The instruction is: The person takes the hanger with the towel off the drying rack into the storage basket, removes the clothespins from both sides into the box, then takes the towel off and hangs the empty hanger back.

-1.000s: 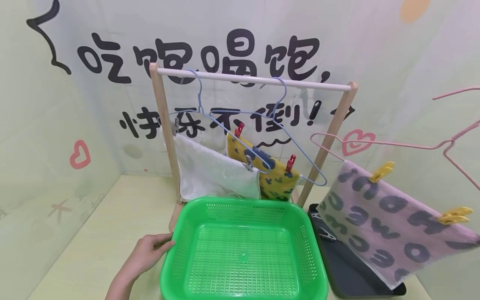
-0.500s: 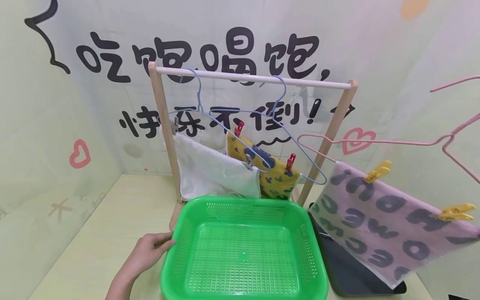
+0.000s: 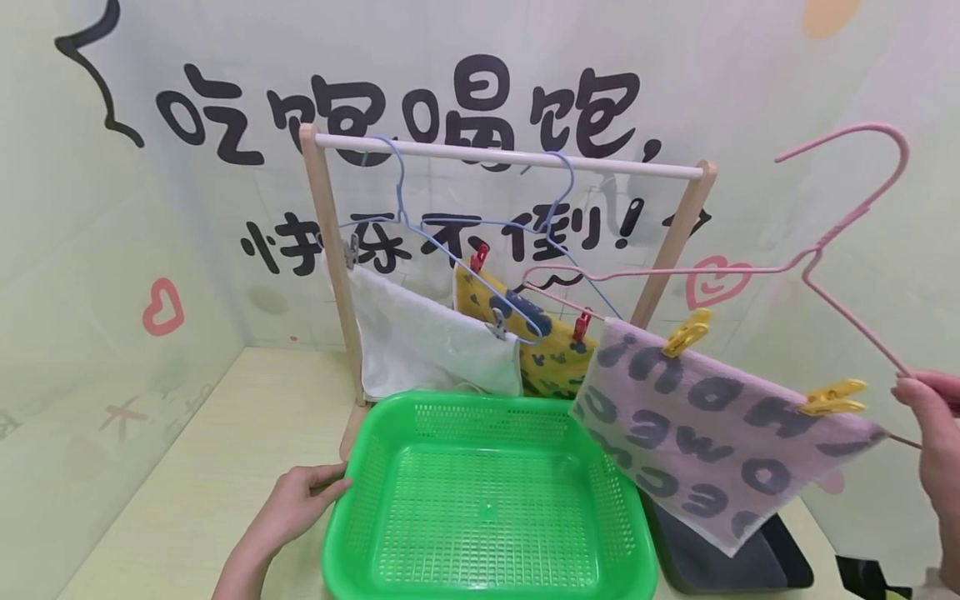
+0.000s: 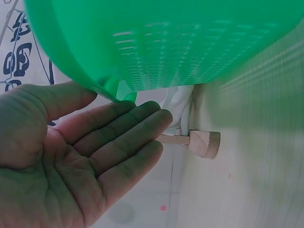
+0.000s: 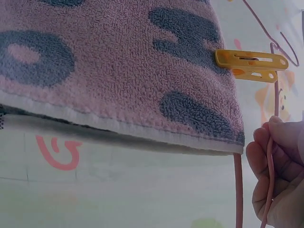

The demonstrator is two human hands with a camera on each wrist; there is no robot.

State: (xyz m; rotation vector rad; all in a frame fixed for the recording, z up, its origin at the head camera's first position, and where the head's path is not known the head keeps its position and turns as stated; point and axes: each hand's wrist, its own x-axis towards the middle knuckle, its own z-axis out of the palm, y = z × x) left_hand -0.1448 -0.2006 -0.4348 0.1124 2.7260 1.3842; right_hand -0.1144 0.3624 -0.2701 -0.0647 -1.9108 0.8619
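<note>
We have the right hand (image 3: 933, 433) pinching the side wire of a pink wire hanger (image 3: 816, 249) between thumb and fingers. Pink letter-print towel (image 3: 705, 429) hangs over its lower bar, two yellow clothespins (image 3: 686, 332) on it; hook is free, apart from the rack rail (image 3: 487, 154). From the head view we see the towel overlap the green basket (image 3: 487, 542) and black tray (image 3: 727, 550); contact, we can't tell. Left hand (image 3: 296, 504): fingers nearly straight, thumb spread, touching the basket's left rim. On the rack, two blue hangers (image 3: 400, 204) carry a white towel (image 3: 438, 337) and yellow patterned towel (image 3: 558, 358).
</note>
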